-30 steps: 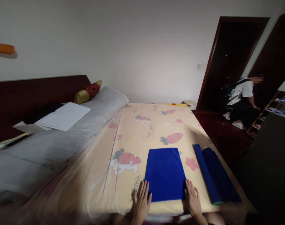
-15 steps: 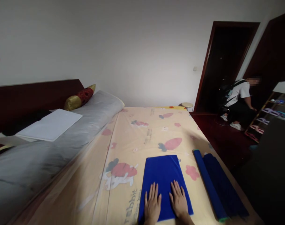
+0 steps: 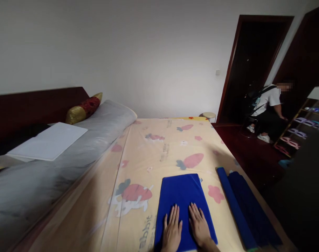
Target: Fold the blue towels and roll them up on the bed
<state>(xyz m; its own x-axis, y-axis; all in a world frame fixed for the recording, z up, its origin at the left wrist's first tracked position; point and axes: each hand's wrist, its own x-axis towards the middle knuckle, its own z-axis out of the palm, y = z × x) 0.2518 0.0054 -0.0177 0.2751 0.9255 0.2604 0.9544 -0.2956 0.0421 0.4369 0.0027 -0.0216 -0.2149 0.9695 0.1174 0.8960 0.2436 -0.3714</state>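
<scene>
A blue folded cloth [image 3: 180,189] lies flat on the patterned bed sheet [image 3: 164,157] near the front of the view. Both of my hands rest on it, palms down. My left hand [image 3: 172,227] is on its left half, fingers stretched forward. On the right half lies my right hand [image 3: 200,224], its fingers also out straight and angled slightly inward. Neither hand grips anything. To the right of the cloth, a blue roll [image 3: 235,206] with green ends lies lengthwise beside a dark blue folded bundle [image 3: 254,206].
On the left, a grey rolled quilt [image 3: 96,136] carries a white board [image 3: 51,140], with a red and gold pillow [image 3: 84,108] behind. A person with a backpack sits on a stool [image 3: 247,127] by a shoe rack [image 3: 298,129]. Another stool [image 3: 209,115] stands beyond the bed.
The camera view has shifted slightly. My right hand has slid a little inward on the blue cloth; my left hand has barely moved.
</scene>
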